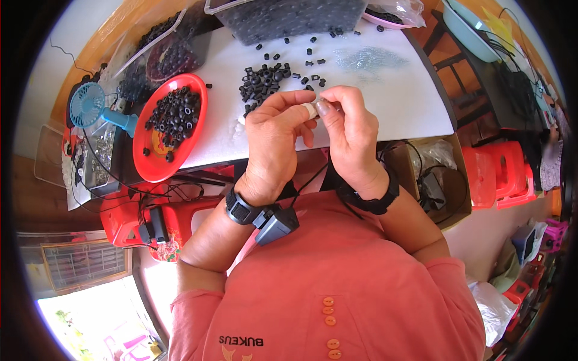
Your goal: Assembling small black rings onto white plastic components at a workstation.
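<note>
Left hand (pixel 274 135) and right hand (pixel 349 129) meet fingertip to fingertip above the near edge of the white bench (pixel 397 102), both pinched narrowly on a small part (pixel 319 107) too small to identify. Loose black rings (pixel 265 81) lie just beyond; a red tray (pixel 158 168) holds more at left.

red plate (pixel 158 162): glossy plastic | table (pixel 409 102): matt white | rings (pixel 265 81): matt black
</note>
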The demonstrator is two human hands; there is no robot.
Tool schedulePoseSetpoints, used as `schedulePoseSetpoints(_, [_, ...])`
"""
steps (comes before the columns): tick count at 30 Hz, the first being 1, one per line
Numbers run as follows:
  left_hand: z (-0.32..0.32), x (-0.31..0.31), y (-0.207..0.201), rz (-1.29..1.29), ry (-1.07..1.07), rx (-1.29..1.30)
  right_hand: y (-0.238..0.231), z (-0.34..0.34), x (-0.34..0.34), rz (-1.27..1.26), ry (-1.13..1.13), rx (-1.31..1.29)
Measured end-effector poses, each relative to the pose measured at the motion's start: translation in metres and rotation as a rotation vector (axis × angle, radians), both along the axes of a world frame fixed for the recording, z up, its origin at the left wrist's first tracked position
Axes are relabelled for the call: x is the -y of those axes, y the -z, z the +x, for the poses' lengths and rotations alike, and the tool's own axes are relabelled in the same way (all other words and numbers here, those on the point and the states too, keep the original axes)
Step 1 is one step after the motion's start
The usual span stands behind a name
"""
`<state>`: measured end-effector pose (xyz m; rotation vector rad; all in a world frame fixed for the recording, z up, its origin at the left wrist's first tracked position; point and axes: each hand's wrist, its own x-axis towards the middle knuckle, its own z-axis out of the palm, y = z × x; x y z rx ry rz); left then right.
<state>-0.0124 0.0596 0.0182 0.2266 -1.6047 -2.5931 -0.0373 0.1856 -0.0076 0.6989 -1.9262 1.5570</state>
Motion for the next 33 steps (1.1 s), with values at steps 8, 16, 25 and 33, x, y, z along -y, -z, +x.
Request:
schedulePoseSetpoints(8, [0.003, 0.003, 0.004, -0.145, 0.048, -0.041, 0.005, -0.004, -0.01, 0.02, -0.093, -0.087])
schedulePoseSetpoints(16, [0.001, 0.008, 0.005, -0.112, 0.108, 0.029, 0.002, 0.001, -0.015, 0.0, -0.12, 0.017])
schedulePoseSetpoints(25, [0.003, 0.003, 0.005, -0.168, 0.033, -0.005, 0.008, -0.003, -0.018, -0.005, -0.072, 0.015])
schedulePoseSetpoints(33, [0.001, 0.003, 0.005, -0.208, 0.027, -0.009, 0.007, -0.024, -0.027, 0.391, 0.155, -0.151])
